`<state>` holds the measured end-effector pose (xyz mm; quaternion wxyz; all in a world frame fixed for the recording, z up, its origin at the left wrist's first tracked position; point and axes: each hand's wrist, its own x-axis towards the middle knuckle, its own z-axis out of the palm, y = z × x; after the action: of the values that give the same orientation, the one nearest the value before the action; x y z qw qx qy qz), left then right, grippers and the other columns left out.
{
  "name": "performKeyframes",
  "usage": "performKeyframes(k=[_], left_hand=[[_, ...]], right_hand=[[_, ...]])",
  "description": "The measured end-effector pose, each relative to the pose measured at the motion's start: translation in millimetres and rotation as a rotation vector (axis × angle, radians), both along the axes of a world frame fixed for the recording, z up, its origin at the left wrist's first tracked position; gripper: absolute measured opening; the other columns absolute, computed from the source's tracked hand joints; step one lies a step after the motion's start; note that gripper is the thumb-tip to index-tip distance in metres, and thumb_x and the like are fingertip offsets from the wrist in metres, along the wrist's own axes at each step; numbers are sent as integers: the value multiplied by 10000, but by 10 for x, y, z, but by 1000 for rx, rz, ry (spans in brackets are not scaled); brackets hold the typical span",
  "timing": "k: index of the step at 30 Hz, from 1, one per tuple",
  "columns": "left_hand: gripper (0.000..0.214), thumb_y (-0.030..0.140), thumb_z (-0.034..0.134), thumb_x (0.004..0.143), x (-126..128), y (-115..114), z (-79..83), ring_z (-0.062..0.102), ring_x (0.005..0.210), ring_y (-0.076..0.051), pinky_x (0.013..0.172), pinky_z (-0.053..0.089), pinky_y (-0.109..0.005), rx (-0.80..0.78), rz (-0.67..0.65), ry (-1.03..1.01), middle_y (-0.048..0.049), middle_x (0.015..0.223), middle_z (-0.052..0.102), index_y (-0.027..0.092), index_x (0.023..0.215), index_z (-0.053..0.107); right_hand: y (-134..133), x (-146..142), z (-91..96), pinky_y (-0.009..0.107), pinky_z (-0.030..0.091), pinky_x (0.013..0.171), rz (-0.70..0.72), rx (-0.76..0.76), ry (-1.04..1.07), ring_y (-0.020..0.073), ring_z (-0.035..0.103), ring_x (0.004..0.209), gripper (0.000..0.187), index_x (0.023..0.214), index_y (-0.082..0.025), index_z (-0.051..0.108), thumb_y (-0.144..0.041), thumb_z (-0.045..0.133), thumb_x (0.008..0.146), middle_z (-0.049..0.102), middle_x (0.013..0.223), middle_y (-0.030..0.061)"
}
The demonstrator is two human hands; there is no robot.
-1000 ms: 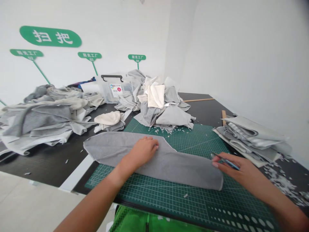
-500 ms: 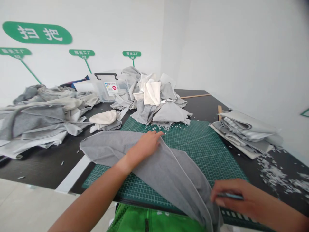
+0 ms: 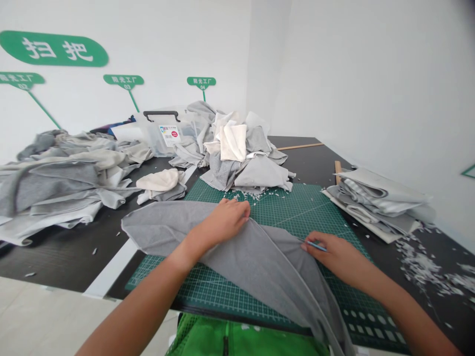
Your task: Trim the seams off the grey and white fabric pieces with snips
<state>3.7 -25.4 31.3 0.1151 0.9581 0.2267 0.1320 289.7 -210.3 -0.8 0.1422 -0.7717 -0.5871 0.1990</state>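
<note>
A long grey cloth piece lies across the green cutting mat, its right end hanging over the near edge of the table. My left hand presses down on the cloth's upper edge near the middle, fingers curled together on the fabric. My right hand rests on the cloth's right part, closed around a thin blue-handled tool whose tip points left.
A heap of grey and cream fabric sits behind the mat. More grey cloth is piled at the left, folded pieces stacked at the right. A clear plastic box stands at the back. White scraps litter the black table.
The cloth's right end was pulled off the mat toward me and now hangs over the near edge. My right hand dropped to that edge, then came back up onto the cloth.
</note>
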Motion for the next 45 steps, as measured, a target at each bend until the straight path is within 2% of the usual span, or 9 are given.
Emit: performKeyframes(k=[6,11,19,23,26,30,34,38,45], left_hand=[[207,193,539,912,-131,-128,30,586,946,-242,856,360,-367,-27,-15,102,-33,912,663,240,1105,597],[198,208,539,929,-286,-540,268,602,969,-238,842,401,-350,-119,-45,69,-43,953,674,256,1085,651],[229,203,628,873,-669,-856,542,698,848,-183,789,508,-257,-666,-662,308,4,940,761,292,1053,736],[282,246,463,986,-633,-636,462,671,981,-185,886,479,-275,-476,-208,119,-8,1063,738,292,1129,702],[261,315,461,996,-513,-425,214,633,1033,-262,914,450,-363,-171,173,84,-84,1064,704,230,1141,660],[314,410,433,1006,-384,-266,-91,665,873,-293,785,454,-379,-76,418,116,-147,969,691,165,1080,614],[358,507,462,977,-365,-266,-158,661,729,-286,680,429,-350,-110,487,137,-122,837,698,186,927,611],[110,303,601,886,-407,-264,-155,656,749,-263,658,392,-310,-193,424,124,-83,836,716,209,867,655],[220,197,491,918,-515,-213,-65,557,669,-164,634,371,-265,-399,313,-359,11,722,610,245,1024,678]], right_hand=[[192,516,-56,315,459,720,-137,131,-50,273,677,849,403,957,-256,694,-609,506,913,736,905,46],[330,772,-111,322,442,679,-284,220,-123,280,677,809,438,963,-224,687,-610,487,911,730,875,70],[476,1116,-178,350,444,715,-316,94,-242,316,685,859,357,906,-208,716,-513,531,893,736,884,122],[518,1001,-93,381,459,787,-326,157,-319,336,678,971,375,1110,-213,702,-467,502,922,736,1054,145],[621,660,10,348,469,836,-120,222,-154,298,670,1022,363,1096,-251,714,-500,508,931,735,1124,84],[822,162,47,338,471,866,43,234,-7,278,672,1023,331,1093,-273,719,-485,525,929,736,1137,51],[1002,-72,-40,335,469,838,29,168,-60,289,679,1015,353,1143,-256,698,-490,558,918,747,1087,79],[1091,-103,-119,325,461,796,-7,148,-132,300,683,1003,345,1101,-237,702,-493,557,921,747,1084,94],[1086,298,-196,337,459,765,-111,160,-223,311,681,985,365,1090,-229,696,-494,505,927,740,1069,108]])
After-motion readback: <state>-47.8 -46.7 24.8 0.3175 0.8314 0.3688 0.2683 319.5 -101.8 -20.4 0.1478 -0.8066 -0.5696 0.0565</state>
